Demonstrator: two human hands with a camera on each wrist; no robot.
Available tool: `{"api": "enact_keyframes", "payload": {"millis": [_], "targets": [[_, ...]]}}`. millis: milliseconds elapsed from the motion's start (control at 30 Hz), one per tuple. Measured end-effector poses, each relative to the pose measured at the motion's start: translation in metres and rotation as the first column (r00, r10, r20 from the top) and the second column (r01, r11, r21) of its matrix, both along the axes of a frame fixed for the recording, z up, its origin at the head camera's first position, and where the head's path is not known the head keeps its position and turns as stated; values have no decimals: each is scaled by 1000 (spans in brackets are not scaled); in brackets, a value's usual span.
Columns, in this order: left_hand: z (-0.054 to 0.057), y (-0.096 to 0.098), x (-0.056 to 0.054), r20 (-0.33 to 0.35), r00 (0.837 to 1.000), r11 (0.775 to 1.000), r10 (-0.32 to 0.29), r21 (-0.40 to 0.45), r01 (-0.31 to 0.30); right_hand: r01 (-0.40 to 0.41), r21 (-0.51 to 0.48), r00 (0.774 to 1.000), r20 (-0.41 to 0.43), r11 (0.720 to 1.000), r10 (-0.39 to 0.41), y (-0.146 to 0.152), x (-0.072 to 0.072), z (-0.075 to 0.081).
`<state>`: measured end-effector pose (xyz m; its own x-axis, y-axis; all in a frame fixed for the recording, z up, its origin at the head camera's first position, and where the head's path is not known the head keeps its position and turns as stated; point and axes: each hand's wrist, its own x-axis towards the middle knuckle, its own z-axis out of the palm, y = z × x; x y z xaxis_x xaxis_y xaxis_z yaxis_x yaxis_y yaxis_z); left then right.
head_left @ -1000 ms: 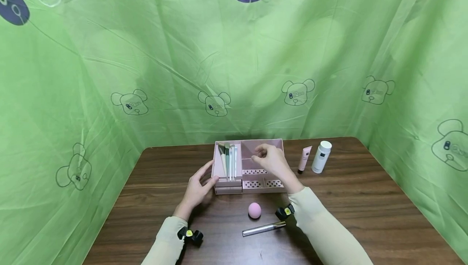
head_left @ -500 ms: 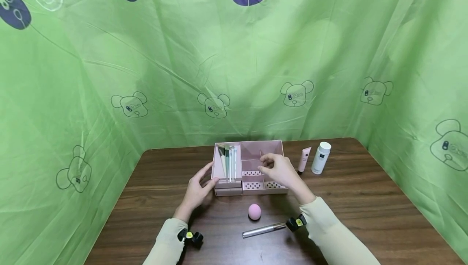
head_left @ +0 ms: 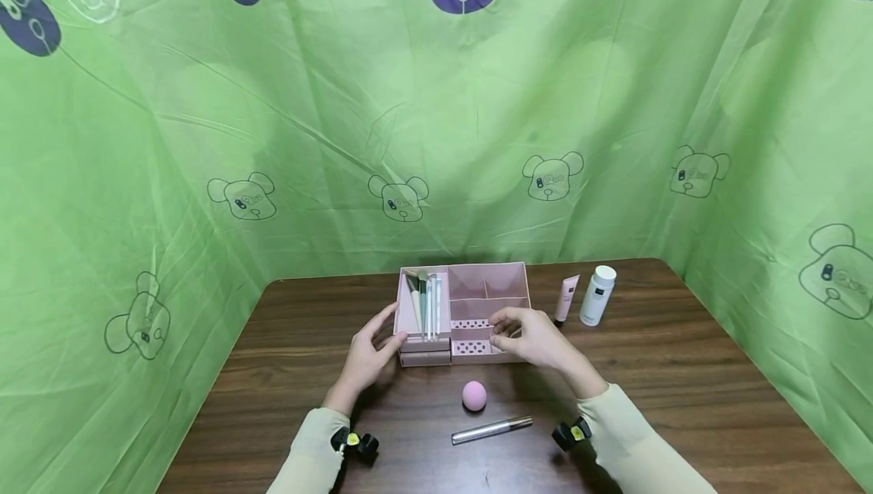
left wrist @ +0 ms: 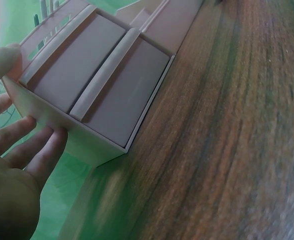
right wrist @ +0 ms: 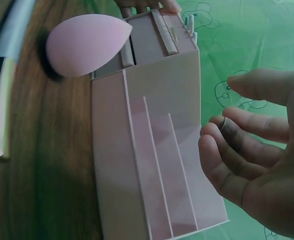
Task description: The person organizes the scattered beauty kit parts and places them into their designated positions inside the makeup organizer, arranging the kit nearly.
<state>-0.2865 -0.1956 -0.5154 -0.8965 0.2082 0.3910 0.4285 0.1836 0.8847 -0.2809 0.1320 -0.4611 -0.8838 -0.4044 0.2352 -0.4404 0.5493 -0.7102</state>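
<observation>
A pink makeup organizer (head_left: 489, 358) stands at the back middle of the table, drawers at its left front and open compartments to the right. Several makeup brushes (head_left: 428, 304) lie in its top left tray. My left hand (head_left: 364, 357) grips the organizer's left front corner, thumb at the top rim and fingers against the side wall (left wrist: 82, 145). Over the front right compartments is my right hand (head_left: 532, 339), fingers loosely bent with nothing between them. A pink makeup sponge (head_left: 474, 396) and a silver tube (head_left: 492, 430) lie in front of the organizer.
To the organizer's right stand a small pink squeeze tube (head_left: 567, 298) with a black cap and a white bottle (head_left: 598, 296). The brown wooden table (head_left: 689, 380) backs onto a green curtain (head_left: 470, 100).
My right hand has come from the organizer's back compartments toward its front right, lower and nearer to me. The left hand stays at the organizer's left corner.
</observation>
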Motion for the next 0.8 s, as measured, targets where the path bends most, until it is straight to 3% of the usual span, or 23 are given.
{"api": "enact_keyframes", "payload": {"millis": [267, 467, 800], "targets": [[0, 1, 1, 6, 1000, 1000, 3, 9, -3, -76, 47, 996, -40, 996, 78, 10, 7, -15], [0, 1, 1, -11, 1000, 1000, 3, -10, -3, -104, 54, 995, 3, 993, 104, 14, 12, -26], [2, 0, 1, 3, 1000, 1000, 1, -8, -1, -243, 77, 969, 75, 967, 237, 15, 19, -46]]}}
